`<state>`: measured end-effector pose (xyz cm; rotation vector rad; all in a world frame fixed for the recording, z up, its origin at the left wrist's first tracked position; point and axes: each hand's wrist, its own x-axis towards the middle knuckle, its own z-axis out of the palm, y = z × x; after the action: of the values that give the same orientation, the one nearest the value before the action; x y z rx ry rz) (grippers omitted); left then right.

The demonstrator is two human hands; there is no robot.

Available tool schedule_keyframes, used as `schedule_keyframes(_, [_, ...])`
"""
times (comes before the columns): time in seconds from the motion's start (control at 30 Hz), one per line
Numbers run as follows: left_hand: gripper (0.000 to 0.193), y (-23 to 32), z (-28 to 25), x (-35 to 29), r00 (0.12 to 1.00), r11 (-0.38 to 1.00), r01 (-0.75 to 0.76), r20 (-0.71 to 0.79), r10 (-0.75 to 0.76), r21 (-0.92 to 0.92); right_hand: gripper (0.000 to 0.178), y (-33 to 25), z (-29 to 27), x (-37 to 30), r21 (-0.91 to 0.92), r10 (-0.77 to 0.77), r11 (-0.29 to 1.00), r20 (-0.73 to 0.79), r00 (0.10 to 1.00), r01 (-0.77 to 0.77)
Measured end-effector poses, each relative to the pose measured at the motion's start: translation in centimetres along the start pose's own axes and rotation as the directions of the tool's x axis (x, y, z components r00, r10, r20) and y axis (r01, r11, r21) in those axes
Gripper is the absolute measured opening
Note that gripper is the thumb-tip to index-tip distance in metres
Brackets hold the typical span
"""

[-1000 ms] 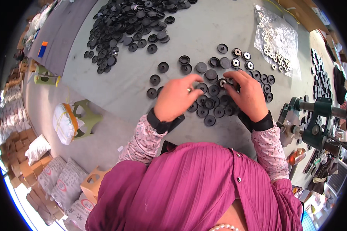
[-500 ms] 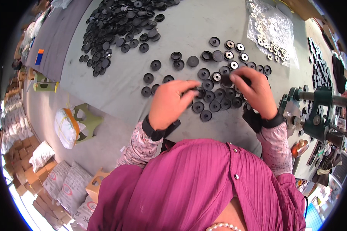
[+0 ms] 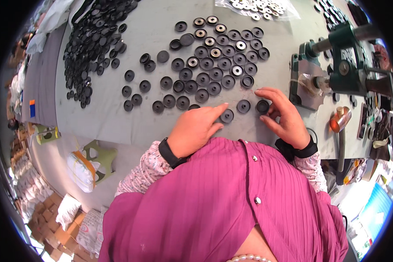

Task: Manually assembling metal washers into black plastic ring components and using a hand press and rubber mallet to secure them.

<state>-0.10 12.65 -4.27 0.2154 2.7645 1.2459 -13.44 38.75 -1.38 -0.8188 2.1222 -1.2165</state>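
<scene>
Many round black caps lie spread across the middle of a grey table, seen from above by the person working there. Most show a small raised post at the centre; several hold a shiny metal ring.

The left hand is palm down, index finger stretched out and thumb apart from it, the gap part-way open. Their tips sit at the left side of 1 cap lying flat near the table's front edge; whether they touch it cannot be told. The right hand is curled, fingers and thumb parted around another cap; whether it has a firm hold is unclear. Between these 2 caps lies a 3rd cap, apart from both hands.

A dense heap of black caps covers the table's upper left. At the top, white rings rest on a clear plastic bag. To the right stands a dark green press, with a copper-headed hammer near it. Each wrist wears a black band.
</scene>
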Motion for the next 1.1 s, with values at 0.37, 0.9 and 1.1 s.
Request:
schedule_keyframes(0.37, [0.048, 1.5, 0.2, 1.5, 0.988, 0.986, 0.14, -0.083, -0.132, 0.095, 0.041, 0.7, 0.0, -0.4, -0.281, -0.054, 0.959, -0.083, 0.995, 0.028])
schedule_keyframes(0.9, [0.031, -0.2, -4.4, 2.6, 0.838, 0.138, 0.543, 0.522, -0.16, -0.828, 0.021, -1.6, 3.6, 5.5, -0.372, -0.395, 0.846, 0.048, 0.917, 0.383])
schedule_keyframes(1.1, [0.043, -0.6, -0.8, 3.0, 0.728, 0.084, 0.682, 0.685, 0.026, -0.727, 0.017, -2.7, -0.3, 5.9, -0.372, -0.191, 0.923, -0.233, 0.954, 0.094])
